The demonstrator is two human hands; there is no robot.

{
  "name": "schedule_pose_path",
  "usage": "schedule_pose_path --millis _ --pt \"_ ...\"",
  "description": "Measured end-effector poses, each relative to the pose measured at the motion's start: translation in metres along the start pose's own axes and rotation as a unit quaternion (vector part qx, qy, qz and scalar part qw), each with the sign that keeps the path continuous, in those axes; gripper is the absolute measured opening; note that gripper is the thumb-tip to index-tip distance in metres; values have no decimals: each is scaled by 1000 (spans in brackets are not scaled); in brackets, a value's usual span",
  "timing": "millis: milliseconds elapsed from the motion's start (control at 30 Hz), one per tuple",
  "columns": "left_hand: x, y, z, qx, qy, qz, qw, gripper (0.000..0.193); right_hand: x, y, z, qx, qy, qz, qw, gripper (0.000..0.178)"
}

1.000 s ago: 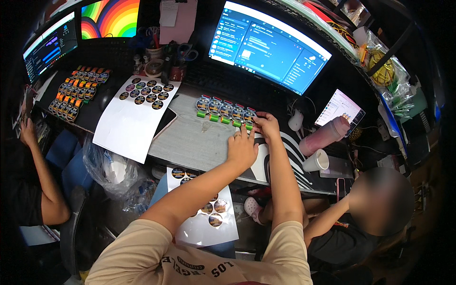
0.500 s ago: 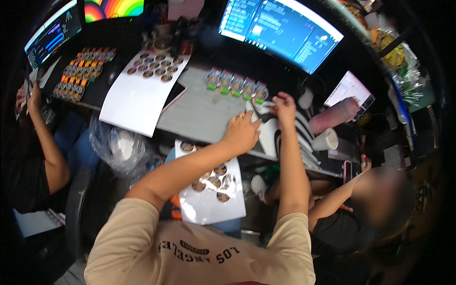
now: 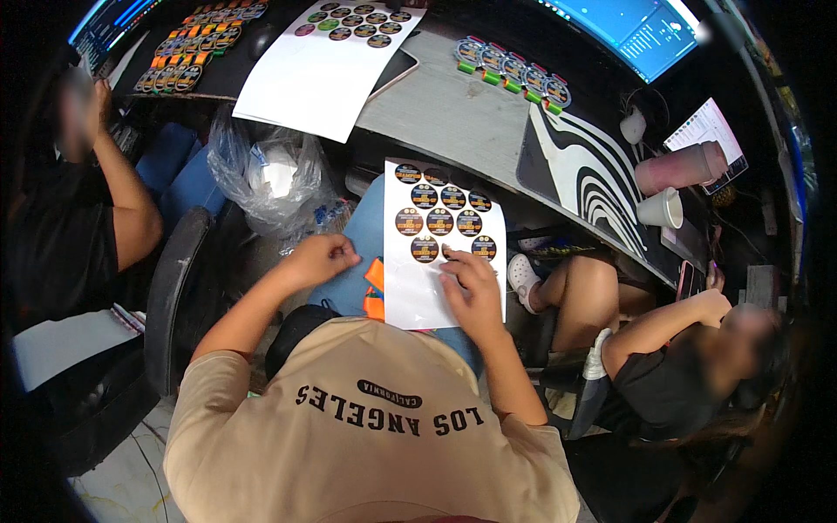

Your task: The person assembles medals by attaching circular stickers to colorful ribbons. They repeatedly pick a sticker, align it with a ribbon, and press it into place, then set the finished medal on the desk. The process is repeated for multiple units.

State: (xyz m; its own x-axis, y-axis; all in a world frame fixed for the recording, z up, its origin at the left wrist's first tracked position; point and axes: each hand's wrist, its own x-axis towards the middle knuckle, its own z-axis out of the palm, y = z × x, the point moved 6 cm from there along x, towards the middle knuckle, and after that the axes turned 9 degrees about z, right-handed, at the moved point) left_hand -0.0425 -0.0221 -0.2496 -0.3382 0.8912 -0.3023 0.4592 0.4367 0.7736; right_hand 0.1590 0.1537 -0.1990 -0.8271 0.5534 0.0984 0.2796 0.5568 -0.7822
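Note:
A white sheet of round black stickers (image 3: pixel 410 292) lies on my lap, its dark discs with orange and white print in rows. Over its lower right part is my right hand (image 3: pixel 473 296), fingers bent and apart, with the fingertips at a sticker in the bottom row. My left hand (image 3: pixel 324 261) hovers above my left thigh, left of the sheet, its fingers curled together; whether anything is between them cannot be made out. Orange ribbon pieces (image 3: pixel 375 292) stick out beside the sheet's left edge.
On the grey desk (image 3: pixel 436 105) lies a row of several medals (image 3: pixel 514 74) with green ribbons. Another sticker sheet (image 3: pixel 305 83) and more medals (image 3: pixel 187 52) are farther left. A plastic bag (image 3: pixel 270 179) hangs below. A white cup (image 3: pixel 660 209) and pink tumbler (image 3: pixel 680 167) stand right. People sit on both sides.
Both hands have come back from the desk's patterned mat to my lap. The right is now over the sticker sheet, the left beside it. My view has tilted down.

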Motion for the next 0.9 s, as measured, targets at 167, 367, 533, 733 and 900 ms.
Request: schedule_pose_path --millis 167,367,533,733,900 --pt "-6 6 37 44 107 52 992 29 -10 17 20 -75 35 13 996 16" --pt "-10 37 24 68 111 116 985 25 -8 32 16 -41 23 27 999 15" --pt "-42 78 -3 -57 -49 118 990 25 -3 17 10 -26 7 31 999 16" --pt "-42 113 -13 -543 -108 62 830 29 -6 -22 33 283 -183 23 941 38" --pt "-24 107 -13 -688 -35 81 720 42 -18 -44 50 575 -325 57 749 44"
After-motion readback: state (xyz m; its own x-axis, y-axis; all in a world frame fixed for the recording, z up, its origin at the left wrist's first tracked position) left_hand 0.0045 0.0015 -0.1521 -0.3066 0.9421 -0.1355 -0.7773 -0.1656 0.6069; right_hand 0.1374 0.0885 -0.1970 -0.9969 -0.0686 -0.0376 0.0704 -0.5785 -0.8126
